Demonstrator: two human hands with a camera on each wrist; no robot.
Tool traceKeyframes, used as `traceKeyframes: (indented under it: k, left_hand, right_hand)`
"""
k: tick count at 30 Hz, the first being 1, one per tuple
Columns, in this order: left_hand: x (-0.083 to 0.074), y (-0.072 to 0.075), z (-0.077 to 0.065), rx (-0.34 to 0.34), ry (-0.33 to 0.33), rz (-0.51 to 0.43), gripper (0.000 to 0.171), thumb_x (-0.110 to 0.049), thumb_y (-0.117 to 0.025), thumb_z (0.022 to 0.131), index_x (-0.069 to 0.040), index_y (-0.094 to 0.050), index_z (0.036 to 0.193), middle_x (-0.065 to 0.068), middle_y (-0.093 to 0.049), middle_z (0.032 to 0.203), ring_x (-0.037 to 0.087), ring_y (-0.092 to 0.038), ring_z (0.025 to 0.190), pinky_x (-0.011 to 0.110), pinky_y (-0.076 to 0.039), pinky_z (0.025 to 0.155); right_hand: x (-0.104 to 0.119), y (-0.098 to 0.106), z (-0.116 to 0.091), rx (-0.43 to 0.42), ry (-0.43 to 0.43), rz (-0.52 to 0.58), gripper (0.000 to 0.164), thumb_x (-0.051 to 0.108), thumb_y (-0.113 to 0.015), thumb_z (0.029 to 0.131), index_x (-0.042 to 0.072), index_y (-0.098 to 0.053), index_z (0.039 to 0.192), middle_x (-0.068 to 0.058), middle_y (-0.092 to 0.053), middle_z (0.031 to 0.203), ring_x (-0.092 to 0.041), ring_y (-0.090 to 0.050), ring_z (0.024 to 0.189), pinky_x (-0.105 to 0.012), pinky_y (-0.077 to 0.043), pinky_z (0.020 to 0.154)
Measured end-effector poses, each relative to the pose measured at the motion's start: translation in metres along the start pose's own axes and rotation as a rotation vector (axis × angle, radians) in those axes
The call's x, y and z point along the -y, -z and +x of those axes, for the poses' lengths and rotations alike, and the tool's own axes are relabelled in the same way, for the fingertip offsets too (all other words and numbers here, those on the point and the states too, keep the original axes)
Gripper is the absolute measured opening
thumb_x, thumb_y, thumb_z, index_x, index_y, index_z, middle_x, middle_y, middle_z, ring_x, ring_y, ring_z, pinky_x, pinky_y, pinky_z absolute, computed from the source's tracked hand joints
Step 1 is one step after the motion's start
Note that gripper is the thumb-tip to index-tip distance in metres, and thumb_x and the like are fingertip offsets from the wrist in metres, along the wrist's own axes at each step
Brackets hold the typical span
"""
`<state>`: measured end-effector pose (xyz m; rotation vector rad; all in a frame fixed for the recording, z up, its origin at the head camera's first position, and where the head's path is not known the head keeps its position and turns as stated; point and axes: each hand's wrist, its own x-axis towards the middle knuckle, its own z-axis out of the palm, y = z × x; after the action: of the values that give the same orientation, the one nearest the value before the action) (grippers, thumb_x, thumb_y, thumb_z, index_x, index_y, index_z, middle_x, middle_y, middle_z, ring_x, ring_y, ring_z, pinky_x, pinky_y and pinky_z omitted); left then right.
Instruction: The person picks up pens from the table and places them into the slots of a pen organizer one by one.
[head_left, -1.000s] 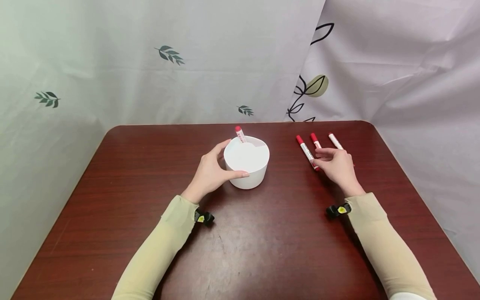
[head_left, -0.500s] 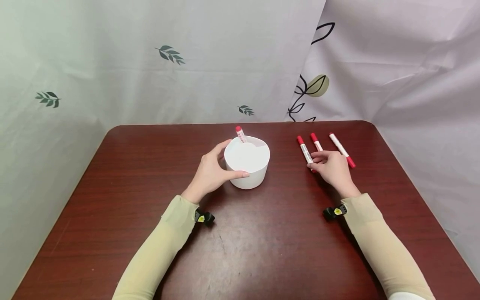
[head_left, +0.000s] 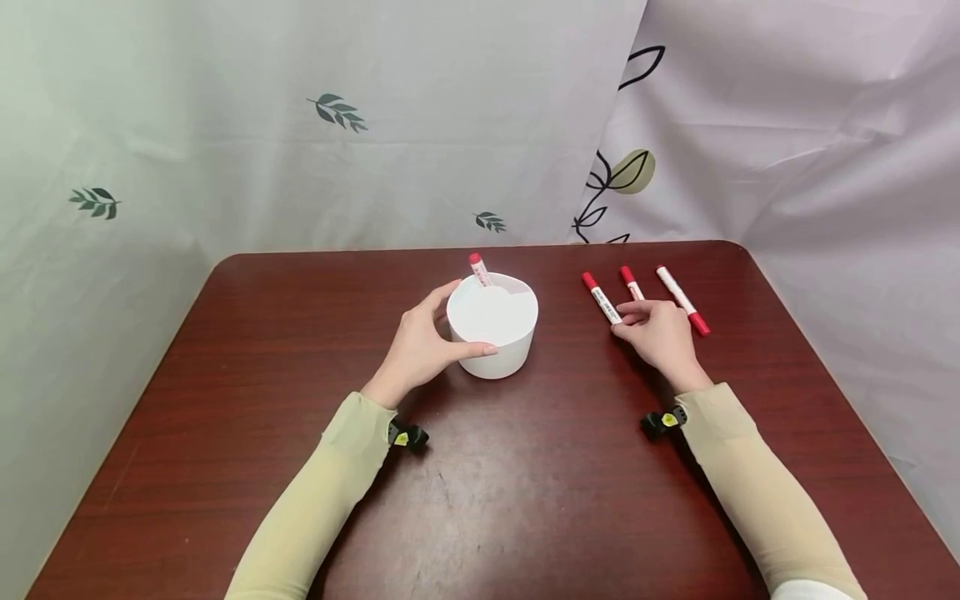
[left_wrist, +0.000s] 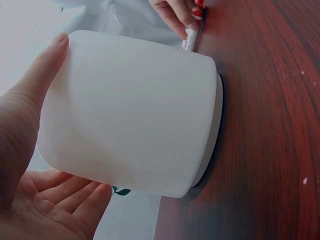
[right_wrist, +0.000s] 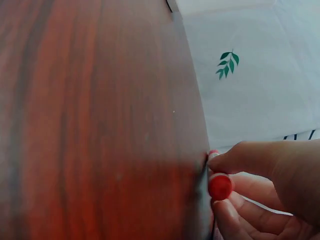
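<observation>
Pale cloth w/ leaf prints (head_left: 420, 158) hung behind a red-brown bench (head_left: 525, 500). White bowl (head_left: 491, 358) stood upright nr the bench's far middle, w/ a leaning marker (head_left: 480, 270) inside, red end poking above the far rim. Person's L hand (head_left: 416, 342) had its grip round the bowl's left side, thumb on the near wall, fingers toward the far side. Well to the bowl's right, R hand (head_left: 660, 333) had its grip on the near end of a held marker (head_left: 602, 298), pinched btwn thumb & fingers, red cap pointing away. Just beyond that hand lay a middle marker (head_left: 631, 282), partly hidden, & to its right an outer marker (head_left: 682, 300), red cap toward the person.
</observation>
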<state>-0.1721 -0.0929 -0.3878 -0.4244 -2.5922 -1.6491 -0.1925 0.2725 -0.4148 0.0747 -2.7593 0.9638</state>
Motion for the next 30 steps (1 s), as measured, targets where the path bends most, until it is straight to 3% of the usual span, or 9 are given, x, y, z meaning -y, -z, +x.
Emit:
traceKeyframes:
  k: [5, 12, 22, 30]
  left_hand:
    - [0.000, -0.001, -0.001, 0.000, 0.001, 0.005, 0.103, -0.042, -0.098, 0.064, -0.017, -0.048, 0.151, -0.006, -0.055, 0.141, 0.018, -0.059, 0.122, 0.034, -0.045, 0.106]
    - [0.001, -0.001, -0.001, -0.005, 0.000, 0.006, 0.102, -0.041, -0.098, 0.064, -0.017, -0.049, 0.150, -0.006, -0.056, 0.140, 0.018, -0.060, 0.121, 0.033, -0.045, 0.106]
    - [0.001, 0.000, 0.000, -0.004, -0.012, -0.003, 0.102, -0.042, -0.098, 0.064, -0.018, -0.049, 0.150, -0.006, -0.056, 0.140, 0.018, -0.059, 0.123, 0.032, -0.044, 0.108]
    - [0.002, 0.000, 0.000, -0.003, -0.008, 0.000, 0.102, -0.042, -0.098, 0.064, -0.017, -0.049, 0.150, -0.006, -0.056, 0.140, 0.018, -0.060, 0.122, 0.032, -0.044, 0.107]
  right_hand:
    - [0.005, 0.002, 0.002, -0.069, -0.005, 0.030, 0.025, 0.006, -0.075, 0.081, 0.003, -0.079, 0.105, -0.008, -0.074, 0.081, -0.013, -0.068, 0.066, -0.022, -0.044, 0.063]
    - [0.017, 0.013, 0.003, -0.153, 0.001, 0.118, 0.020, 0.010, -0.077, 0.083, 0.007, -0.081, 0.102, -0.009, -0.074, 0.083, 0.001, -0.063, 0.063, -0.014, -0.046, 0.061]
    - [0.033, 0.027, -0.002, -0.145, -0.038, 0.195, 0.021, 0.016, -0.079, 0.086, 0.007, -0.081, 0.104, -0.011, -0.075, 0.084, 0.000, -0.064, 0.066, -0.018, -0.046, 0.060]
    - [0.040, 0.026, -0.003, -0.143, -0.056, 0.310, 0.026, 0.018, -0.081, 0.087, 0.006, -0.079, 0.110, -0.001, -0.074, 0.087, -0.003, -0.066, 0.071, -0.013, -0.051, 0.064]
